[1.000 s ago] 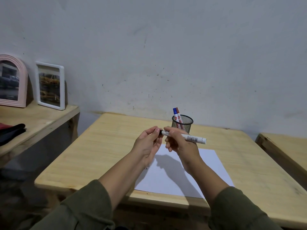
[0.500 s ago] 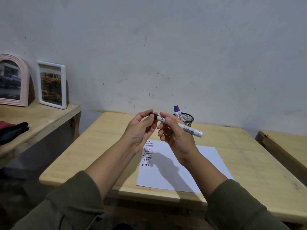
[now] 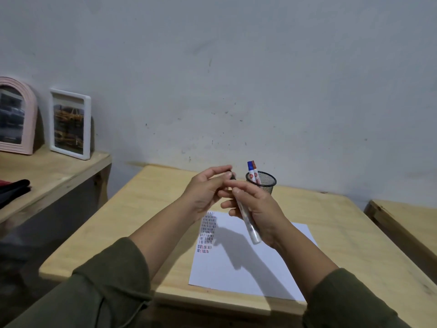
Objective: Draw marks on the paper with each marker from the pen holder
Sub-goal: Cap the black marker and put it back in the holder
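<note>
- Head view: both hands are raised above the wooden table (image 3: 146, 209), over the far end of the paper (image 3: 267, 271).
- A white marker (image 3: 248, 223) is gripped in the right hand (image 3: 257, 209), fingers curled round its barrel; the barrel slants down towards the person, its blunt end poking out below the palm.
- The upper end of the marker is met by the left hand (image 3: 203, 192), where a small dark piece, apparently the black cap (image 3: 233, 175), is pinched between thumb and fingertips. Whether the cap is on or off the tip cannot be told.
- The paper is laid flat towards the near edge of the tabletop, slightly right of centre; a block of short red, blue and black strokes (image 3: 208, 230) is seen at its far left corner.
- The black mesh pen holder (image 3: 264, 182) is stood upright near the far edge, just behind the hands, off the paper.
- Two markers are left inside it, leaning left: a blue-capped one (image 3: 250, 170) and a red-capped one (image 3: 255, 171), side by side.
- On a side table at the left, a pink arched frame (image 3: 16, 114) and a white frame (image 3: 70, 124) are leaned against the wall.
</note>
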The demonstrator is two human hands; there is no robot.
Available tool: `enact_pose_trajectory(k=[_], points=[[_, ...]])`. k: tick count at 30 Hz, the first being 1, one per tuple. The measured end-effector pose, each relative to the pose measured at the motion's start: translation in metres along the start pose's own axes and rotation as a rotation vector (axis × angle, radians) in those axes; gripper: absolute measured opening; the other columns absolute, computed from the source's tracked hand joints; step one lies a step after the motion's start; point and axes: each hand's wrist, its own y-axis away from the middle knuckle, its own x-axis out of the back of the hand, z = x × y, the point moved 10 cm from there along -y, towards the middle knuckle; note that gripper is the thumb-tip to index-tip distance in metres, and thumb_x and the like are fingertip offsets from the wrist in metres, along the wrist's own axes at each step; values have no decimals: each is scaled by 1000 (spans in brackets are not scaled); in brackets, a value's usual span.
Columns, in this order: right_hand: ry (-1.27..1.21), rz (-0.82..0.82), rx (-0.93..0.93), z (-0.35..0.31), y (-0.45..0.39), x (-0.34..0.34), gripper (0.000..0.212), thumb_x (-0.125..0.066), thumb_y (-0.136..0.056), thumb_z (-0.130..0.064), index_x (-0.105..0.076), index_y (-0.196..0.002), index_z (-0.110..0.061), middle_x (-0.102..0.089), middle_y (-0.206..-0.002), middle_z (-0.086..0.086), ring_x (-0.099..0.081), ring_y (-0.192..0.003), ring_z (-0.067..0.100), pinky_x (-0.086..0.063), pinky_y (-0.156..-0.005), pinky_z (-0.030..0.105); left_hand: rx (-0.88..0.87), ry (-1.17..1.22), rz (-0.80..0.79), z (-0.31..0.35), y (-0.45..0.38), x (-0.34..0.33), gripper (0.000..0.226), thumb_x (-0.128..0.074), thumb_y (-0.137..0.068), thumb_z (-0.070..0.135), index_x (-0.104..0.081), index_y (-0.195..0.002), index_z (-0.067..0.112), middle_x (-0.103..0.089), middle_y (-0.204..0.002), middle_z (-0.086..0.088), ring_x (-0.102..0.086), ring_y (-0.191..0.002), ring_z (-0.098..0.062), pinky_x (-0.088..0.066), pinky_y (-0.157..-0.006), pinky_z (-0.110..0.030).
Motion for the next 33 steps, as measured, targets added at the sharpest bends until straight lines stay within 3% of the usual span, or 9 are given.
enact_pose_trajectory(k=[3,7,11,14,18,21,25,30,33], points=[[75,77,35,-16,-12,27,30,-46,-95,-5,-66,-107,-24,-73,-92,8,-67,-67,16,-50,-58,24,-4,-61,-2,-2,-20,-21,14,-59,-87,12,-64,-100,15,-70,-64,4,-61,-52,-5,-54,-63,-16],[151,190,96,-44,-36,72,55,-48,-95,-6,-39,-132,-45,-75,-98,11,-70,-76,21,-54,-70,31,6,-186,81,-5,-52,-23,12,-61,-86,15,-65,-94,22,-70,-85,1,-65,-75,-4,-49,-75,-18],[220,299,168,-69,-63,113,78,-51,-92,0,-16,-144,-45,-72,-96,8,-71,-89,23,-53,-84,37,-29,-521,147,-13,-83,-21,19,-63,-83,21,-67,-102,26,-69,-104,-1,-61,-97,-13,-48,-86,-27],[271,355,198,-80,-80,130,82,-59,-86,2,-24,-142,-46,-68,-92,8,-68,-95,27,-52,-87,39,-30,-685,180,-22,-99,-18,35,-66,-81,25,-62,-116,26,-62,-121,1,-57,-108,-14,-45,-96,-31],[361,380,229,-80,-96,139,65,-52,-89,4,-36,-131,-42,-65,-90,10,-71,-88,18,-52,-86,35,48,-750,180,-44,-112,-13,49,-69,-79,29,-56,-126,24,-56,-132,1,-54,-115,-17,-45,-100,-42],[429,384,228,-71,-106,142,58,-49,-90,5,-38,-126,-38,-63,-91,12,-72,-85,14,-51,-83,29,73,-737,162,-56,-117,-13,49,-69,-79,28,-56,-126,24,-57,-131,1,-56,-115,-17,-43,-102,-39],[617,382,187,-52,-113,145,53,-59,-85,-1,-42,-117,-41,-60,-89,4,-69,-85,22,-52,-83,37,84,-738,128,-65,-120,-14,48,-69,-78,23,-57,-125,23,-61,-127,3,-58,-111,-16,-44,-100,-36],[829,343,90,-22,-119,150,34,-67,-81,-9,-58,-107,-29,-57,-90,9,-64,-87,30,-52,-79,37,75,-725,119,-67,-123,-12,48,-70,-78,20,-58,-124,20,-62,-126,2,-57,-114,-16,-45,-99,-33],[892,296,65,-11,-121,149,29,-70,-80,-9,-66,-104,-24,-56,-83,5,-64,-86,28,-50,-76,29,75,-716,121,-70,-124,-11,49,-71,-77,19,-57,-124,18,-62,-126,0,-57,-115,-17,-46,-100,-37]])
